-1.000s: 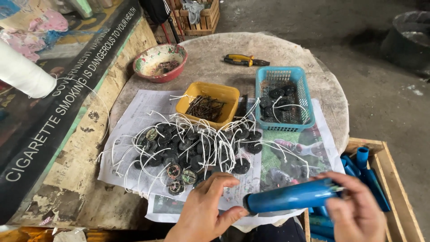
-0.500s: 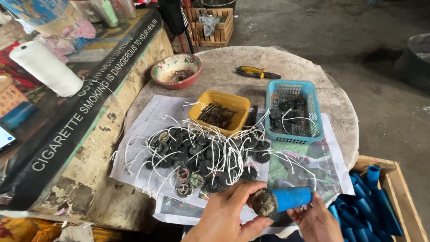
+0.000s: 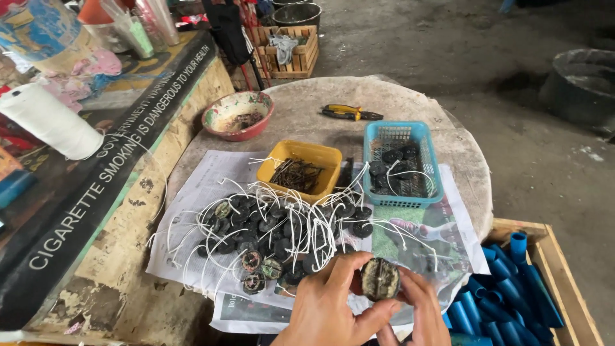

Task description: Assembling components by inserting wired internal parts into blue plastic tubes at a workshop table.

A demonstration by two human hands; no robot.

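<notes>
A person's two bare hands meet at the bottom edge of the head view, above the near rim of a round, rough stone-grey desk (image 3: pixel 301 112). The left hand (image 3: pixel 333 307) comes up from below with the thumb low and the fingers curled over the top, its grip clamped on a small dark disc (image 3: pixel 380 279), round and crusted, its face turned up and scored with pale lines. The right hand (image 3: pixel 419 314) presses in from the other side, fingertips closed against the same disc.

Just beyond the hands a heap of black discs (image 3: pixel 275 234) lies on spread newspaper (image 3: pixel 192 192), each one trailing stiff white cord that loops and tangles over the pile. Some discs at the near edge show rusty, mottled faces. Behind the heap stands a yellow plastic tub (image 3: pixel 327 157) of thin dark nails, and beside it a blue plastic basket (image 3: pixel 432 192) with latticed walls, holding more corded discs. A chipped enamel bowl (image 3: pixel 221 122), red outside and pale within, sits farther back on the left, and yellow-handled pliers (image 3: pixel 349 113) lie near the desk's far side.

To the right of the desk a wooden crate (image 3: pixel 557 263) holds short blue plastic pipe pieces (image 3: pixel 512 295), smooth and cylindrical. A spool of white string (image 3: pixel 48 122) rests on the cluttered bench at the left.
</notes>
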